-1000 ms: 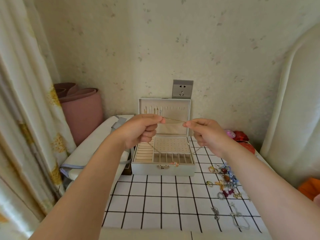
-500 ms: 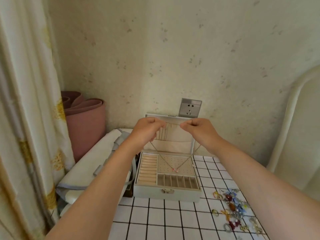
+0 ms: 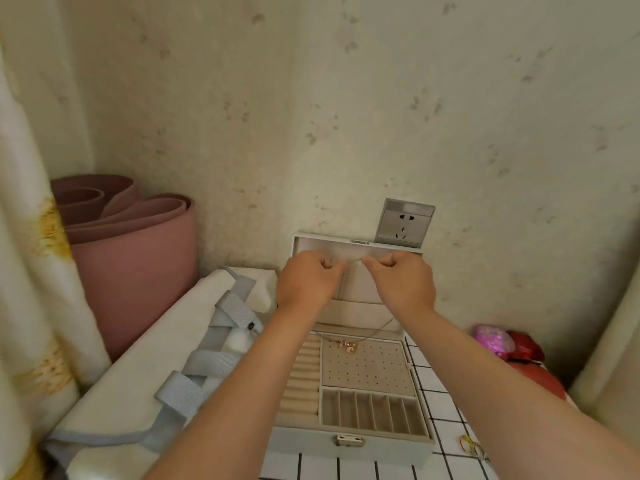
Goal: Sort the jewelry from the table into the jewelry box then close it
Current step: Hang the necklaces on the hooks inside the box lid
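While the box (image 3: pixel 346 445) sits open on the tiled counter (image 3: pixel 446 439), both hands are up at its raised lid (image 3: pixel 360 244). Left hand (image 3: pixel 308 280) and right hand (image 3: pixel 401 284) each keep a narrow pinch grip on the necklace (image 3: pixel 356 260), a short run of chain stretched between them. Its loop hangs down behind the wrists, with the pendant (image 3: pixel 348 345) low over the back of the dotted panel; I cannot tell whether it touches. A loose piece (image 3: pixel 469 443) lies on the counter to the right.
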`<action>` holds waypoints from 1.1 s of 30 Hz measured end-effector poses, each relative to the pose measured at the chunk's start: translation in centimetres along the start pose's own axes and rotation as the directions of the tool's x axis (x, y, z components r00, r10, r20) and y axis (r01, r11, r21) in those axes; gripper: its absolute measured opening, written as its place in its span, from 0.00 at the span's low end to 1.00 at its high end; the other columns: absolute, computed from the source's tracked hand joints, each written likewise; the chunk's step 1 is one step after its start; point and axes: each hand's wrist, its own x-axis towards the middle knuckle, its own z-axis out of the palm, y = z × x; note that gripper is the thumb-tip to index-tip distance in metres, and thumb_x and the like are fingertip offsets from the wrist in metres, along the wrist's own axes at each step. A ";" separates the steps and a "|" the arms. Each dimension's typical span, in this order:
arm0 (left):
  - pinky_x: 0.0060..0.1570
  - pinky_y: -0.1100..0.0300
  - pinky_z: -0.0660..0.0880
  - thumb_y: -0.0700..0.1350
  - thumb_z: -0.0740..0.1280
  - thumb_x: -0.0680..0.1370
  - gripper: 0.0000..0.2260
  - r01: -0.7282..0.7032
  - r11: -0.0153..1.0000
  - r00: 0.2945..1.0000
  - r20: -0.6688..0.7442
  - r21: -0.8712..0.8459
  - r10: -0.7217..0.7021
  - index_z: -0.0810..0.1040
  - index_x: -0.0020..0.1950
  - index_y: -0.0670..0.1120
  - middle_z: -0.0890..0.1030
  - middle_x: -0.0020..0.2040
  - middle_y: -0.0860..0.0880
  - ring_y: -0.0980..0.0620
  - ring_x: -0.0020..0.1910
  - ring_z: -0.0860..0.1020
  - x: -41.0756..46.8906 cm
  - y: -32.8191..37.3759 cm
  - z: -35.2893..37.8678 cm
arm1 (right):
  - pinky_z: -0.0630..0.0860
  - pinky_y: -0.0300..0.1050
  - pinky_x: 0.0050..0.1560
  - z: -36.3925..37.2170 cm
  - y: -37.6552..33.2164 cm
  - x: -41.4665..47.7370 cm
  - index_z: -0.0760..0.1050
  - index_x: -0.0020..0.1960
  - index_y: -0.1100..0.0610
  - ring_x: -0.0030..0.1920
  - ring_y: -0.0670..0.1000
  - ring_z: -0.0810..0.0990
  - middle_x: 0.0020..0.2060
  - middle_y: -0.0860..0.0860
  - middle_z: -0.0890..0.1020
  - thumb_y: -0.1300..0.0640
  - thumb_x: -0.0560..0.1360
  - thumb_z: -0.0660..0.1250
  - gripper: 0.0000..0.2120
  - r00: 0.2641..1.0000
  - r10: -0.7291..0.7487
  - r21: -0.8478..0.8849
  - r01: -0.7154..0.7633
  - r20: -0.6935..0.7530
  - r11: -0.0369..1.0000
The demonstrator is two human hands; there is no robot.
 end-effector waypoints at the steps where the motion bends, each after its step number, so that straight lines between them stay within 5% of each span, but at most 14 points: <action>1: 0.27 0.61 0.64 0.56 0.67 0.75 0.20 0.009 1.000 1.000 -0.009 0.010 -0.009 0.68 0.27 0.48 0.71 0.25 0.53 0.52 0.29 0.72 0.2 0.0 0.3 | 0.75 0.42 0.37 0.5 0.0 0.1 0.78 0.31 0.52 0.38 0.44 0.81 0.33 0.40 0.83 0.42 0.74 0.71 0.18 0.999 0.020 -0.004 -0.020 -0.026 1.000; 7: 0.27 0.61 0.60 0.53 0.66 0.76 0.20 0.032 0.999 0.999 -0.005 -0.028 -0.032 0.66 0.27 0.49 0.70 0.25 0.53 0.53 0.28 0.71 1.2 -0.1 1.8 | 0.68 0.41 0.33 1.9 0.1 0.6 0.76 0.33 0.51 0.36 0.47 0.79 0.31 0.44 0.80 0.43 0.75 0.71 0.16 0.993 0.076 -0.006 -0.077 -0.095 0.997; 15: 0.28 0.61 0.61 0.55 0.66 0.77 0.18 0.036 0.999 0.992 0.118 0.025 -0.038 0.70 0.31 0.49 0.73 0.30 0.55 0.54 0.33 0.73 0.0 -1.7 3.2 | 0.75 0.43 0.38 2.7 2.0 -0.3 0.79 0.35 0.54 0.37 0.47 0.80 0.32 0.44 0.81 0.45 0.76 0.70 0.16 0.996 0.087 0.007 -0.087 -0.008 0.996; 18: 0.31 0.60 0.66 0.52 0.65 0.79 0.16 0.022 0.997 0.982 0.191 -0.068 -0.008 0.73 0.34 0.46 0.74 0.31 0.53 0.55 0.33 0.72 -0.7 -1.7 3.5 | 0.74 0.44 0.38 2.9 2.8 -1.2 0.76 0.31 0.57 0.33 0.49 0.78 0.28 0.48 0.79 0.49 0.78 0.68 0.19 0.994 0.035 0.060 -0.042 0.105 0.997; 21: 0.38 0.57 0.73 0.49 0.64 0.79 0.14 0.060 0.988 0.959 0.285 -0.145 -0.017 0.80 0.41 0.40 0.80 0.36 0.45 0.52 0.36 0.76 -1.3 -1.5 3.4 | 0.73 0.46 0.38 3.0 3.1 -2.2 0.81 0.37 0.59 0.34 0.51 0.78 0.31 0.52 0.81 0.56 0.81 0.64 0.15 0.955 0.010 0.115 -0.046 0.297 0.992; 27: 0.44 0.55 0.78 0.45 0.62 0.79 0.11 0.060 0.990 0.899 0.438 -0.124 0.000 0.78 0.38 0.48 0.82 0.39 0.48 0.48 0.43 0.81 -2.6 -2.4 2.4 | 0.70 0.42 0.30 2.0 2.0 -4.1 0.82 0.52 0.58 0.29 0.49 0.79 0.37 0.54 0.84 0.56 0.80 0.61 0.11 0.807 0.205 0.370 -0.458 0.553 0.808; 30: 0.53 0.56 0.77 0.43 0.64 0.79 0.08 0.041 0.985 0.853 0.519 -0.167 0.052 0.83 0.49 0.47 0.84 0.48 0.48 0.51 0.50 0.81 -3.2 -2.9 1.5 | 0.74 0.42 0.36 1.8 1.9 -4.6 0.83 0.53 0.57 0.36 0.47 0.83 0.41 0.54 0.85 0.53 0.80 0.66 0.10 0.786 0.171 0.390 -0.468 0.594 0.793; 33: 0.47 0.67 0.74 0.43 0.65 0.79 0.11 0.041 0.974 0.806 0.584 -0.222 0.099 0.83 0.57 0.49 0.84 0.51 0.53 0.57 0.51 0.80 -3.7 -3.0 0.6 | 0.76 0.45 0.43 1.4 1.9 -4.6 0.83 0.51 0.58 0.46 0.51 0.82 0.45 0.54 0.86 0.53 0.79 0.69 0.09 0.794 0.164 0.403 -0.460 0.585 0.791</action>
